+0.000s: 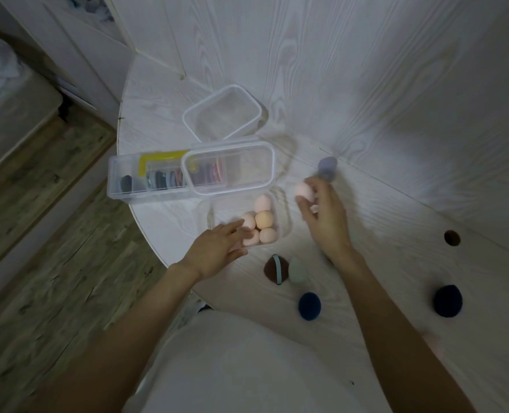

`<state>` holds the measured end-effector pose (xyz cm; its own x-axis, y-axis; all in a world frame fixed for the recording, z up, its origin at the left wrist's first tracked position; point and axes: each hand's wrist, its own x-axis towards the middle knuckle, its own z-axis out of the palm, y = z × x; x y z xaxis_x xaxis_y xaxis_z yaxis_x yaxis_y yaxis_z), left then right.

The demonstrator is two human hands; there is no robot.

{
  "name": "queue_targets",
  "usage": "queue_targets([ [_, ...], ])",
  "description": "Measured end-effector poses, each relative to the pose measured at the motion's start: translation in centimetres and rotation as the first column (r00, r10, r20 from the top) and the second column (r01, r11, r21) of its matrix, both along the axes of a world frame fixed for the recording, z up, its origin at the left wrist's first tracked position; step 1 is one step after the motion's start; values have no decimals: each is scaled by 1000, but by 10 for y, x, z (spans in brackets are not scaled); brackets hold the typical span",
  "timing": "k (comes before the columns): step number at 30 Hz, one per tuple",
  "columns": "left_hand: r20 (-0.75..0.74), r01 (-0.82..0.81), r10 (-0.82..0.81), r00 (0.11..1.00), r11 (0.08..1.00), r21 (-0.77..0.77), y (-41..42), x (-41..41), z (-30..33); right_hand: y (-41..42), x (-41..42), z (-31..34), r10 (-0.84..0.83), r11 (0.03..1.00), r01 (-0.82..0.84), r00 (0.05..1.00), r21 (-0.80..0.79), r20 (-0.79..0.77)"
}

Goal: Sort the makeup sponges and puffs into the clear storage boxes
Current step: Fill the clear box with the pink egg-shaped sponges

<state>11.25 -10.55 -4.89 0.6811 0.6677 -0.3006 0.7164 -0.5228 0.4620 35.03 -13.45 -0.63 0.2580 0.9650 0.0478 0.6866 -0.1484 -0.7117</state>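
While pinched in the right hand [322, 216] just beside the small clear box [280, 231] of peach sponges, pink egg sponge [304, 189]: likely light, squashy; best held round its fat middle. Left hand [217, 248] relaxed, fingers resting at box rim, grasping nothing.

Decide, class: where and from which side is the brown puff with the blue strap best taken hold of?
Take the brown puff from above, pinching its two rounded edges either side of the strap. It appears to lie flat on the table, strap up. The green sponge touches its right edge, so approach from the near-left.
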Motion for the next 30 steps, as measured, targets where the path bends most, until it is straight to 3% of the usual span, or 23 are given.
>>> queue_targets([
  [2,-7,1,-1,1000,1000,0,0,0,1,1,-24,6,107,994,-106,994,28,-27],
  [5,-19,-3,3,1000,1000,-6,-2,1,2,18,-51,2,325,942,-333,933,30,156],
  [7,-23,-7,6,1000,1000,-8,-3,0,2,32,-59,-5,447,892,-449,857,-54,258],
  [12,-12,-9,9,1000,1000,-14,-3,0,1,48,-60,-32,619,706,-695,509,-139,598],
  [15,-30,-6,6,1000,1000,-10,-2,1,1,43,-63,-38,653,668,-680,342,-301,676],
  [16,-31,-5,4,1000,1000,-7,-2,1,1,42,-66,-35,661,663,-675,325,-324,676],
  [19,-39,7,-8,999,1000,-7,-3,1,2,46,-76,-26,742,664,-577,432,-476,512],
  [22,-61,21,-21,998,1000,-2,-5,2,2,56,-77,-22,724,690,-497,486,-527,489],
  [25,-49,5,-4,999,1000,24,-8,2,2,52,-84,-18,656,733,-525,381,-431,652],
  [27,-38,-4,5,999,1000,27,-9,2,-1,47,-87,-17,616,759,-464,288,-456,733],
  [28,-33,-8,9,999,1000,26,-9,2,-3,44,-86,-18,629,753,-428,246,-500,737],
  [30,-28,-10,10,1000,1000,21,-8,1,-5,42,-85,-18,683,723,-369,259,-584,683],
])
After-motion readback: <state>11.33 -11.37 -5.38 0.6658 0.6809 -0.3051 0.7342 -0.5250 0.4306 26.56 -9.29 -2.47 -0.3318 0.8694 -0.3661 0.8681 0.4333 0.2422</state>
